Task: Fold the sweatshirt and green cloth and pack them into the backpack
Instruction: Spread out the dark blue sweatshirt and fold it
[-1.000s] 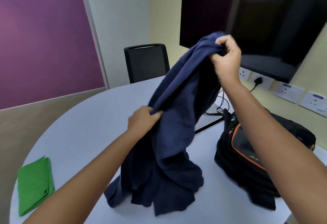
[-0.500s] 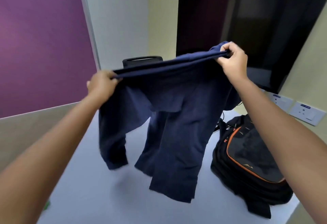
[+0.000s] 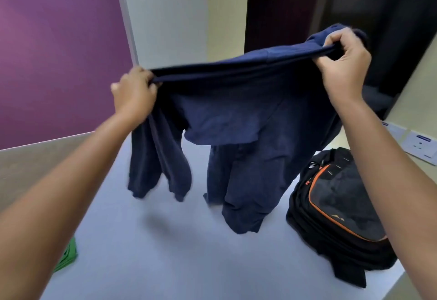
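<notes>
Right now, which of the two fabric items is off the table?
The navy sweatshirt: left hand and right hand grip it, stretched in the air. The green cloth lies on the table.

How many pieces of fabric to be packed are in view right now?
2. The navy sweatshirt hangs above the table between both hands; the green cloth lies at the table's left edge, mostly hidden behind the left arm.

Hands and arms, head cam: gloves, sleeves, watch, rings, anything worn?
Nothing worn that shows. The left hand and right hand are bare: no gloves, no rings visible. Both forearms are bare from the wrist to the frame edge, with no sleeve, cuff, watch or band in view. No markings, tape or cables on either arm. The upper arms are out of frame, so a short sleeve higher up cannot be ruled out.
</notes>
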Demonstrator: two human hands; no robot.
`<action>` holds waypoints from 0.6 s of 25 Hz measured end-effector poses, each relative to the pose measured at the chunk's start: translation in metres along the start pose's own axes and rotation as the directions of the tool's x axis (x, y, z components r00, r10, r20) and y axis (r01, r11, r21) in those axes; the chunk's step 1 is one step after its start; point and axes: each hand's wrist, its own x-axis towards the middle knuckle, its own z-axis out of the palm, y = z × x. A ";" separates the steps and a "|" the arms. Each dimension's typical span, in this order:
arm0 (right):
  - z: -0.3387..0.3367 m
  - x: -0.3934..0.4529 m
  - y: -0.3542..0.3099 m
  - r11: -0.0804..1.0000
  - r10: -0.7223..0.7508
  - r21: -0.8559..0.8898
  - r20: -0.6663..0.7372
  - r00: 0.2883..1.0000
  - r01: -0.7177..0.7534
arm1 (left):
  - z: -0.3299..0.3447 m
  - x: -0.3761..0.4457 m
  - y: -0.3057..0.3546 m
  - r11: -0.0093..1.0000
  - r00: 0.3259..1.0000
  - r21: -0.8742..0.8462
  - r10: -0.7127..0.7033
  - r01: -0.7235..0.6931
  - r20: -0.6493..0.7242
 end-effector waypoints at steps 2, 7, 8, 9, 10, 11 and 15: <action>-0.007 0.009 0.000 0.995 -0.069 -0.080 -0.085 0.994 0.062 | -0.021 0.017 0.002 0.995 0.993 -0.019 0.093 -0.094 -0.068; -0.001 0.028 0.017 0.984 -0.003 -0.178 -0.003 1.000 0.003 | -0.052 0.056 0.009 0.865 0.898 0.353 0.422 -0.358 -0.124; -0.001 0.034 0.016 0.984 -0.002 -0.176 -0.060 0.998 -0.009 | -0.057 0.064 0.015 0.876 0.900 0.328 0.414 -0.353 -0.138; -0.003 0.040 0.011 0.980 -0.009 -0.201 -0.123 0.992 -0.016 | -0.059 0.071 0.018 0.889 0.907 0.298 0.399 -0.347 -0.135; -0.006 0.046 0.006 0.967 -0.036 -0.254 -0.166 0.986 -0.007 | -0.057 0.074 0.019 0.896 0.914 0.279 0.389 -0.346 -0.114; -0.011 0.047 0.003 0.931 -0.080 -0.366 -0.168 0.982 0.014 | -0.053 0.075 0.016 0.896 0.921 0.274 0.382 -0.349 -0.079; -0.020 0.024 0.013 0.803 -0.120 -0.562 0.179 0.977 0.201 | -0.048 0.073 -0.002 0.900 0.930 0.287 0.361 -0.327 -0.072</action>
